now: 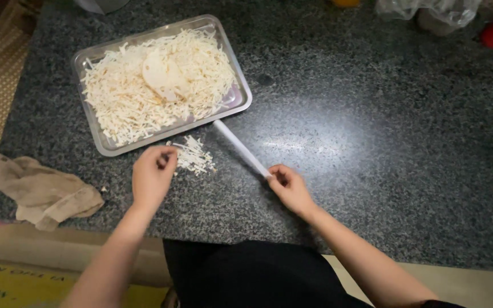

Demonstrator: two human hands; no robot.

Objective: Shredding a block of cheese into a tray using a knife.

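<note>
A long white knife point(239, 148) is held at its near end by the right hand point(290, 188), the fingers closed around the handle so that the blade runs away from the grip, up and to the left, its far tip ending just beside the near right corner of a metal tray point(241, 91). To the left of that grip, a small heap of pale cut strips point(194, 155) is lain on the speckled grey stone counter point(372, 142), and its left edge is touched by the left hand point(153, 178), whose fingertips are pinched narrowly together; whether a strip is actually caught between them cannot be told. Beyond both hands, the tray is filled with a large mound of the same shredded strips point(126, 97), with two rounded pale slices point(164, 75) laid on top near the middle. Well to the left of the left hand, a crumpled beige cloth point(44, 191) is left at the counter's edge.
</note>
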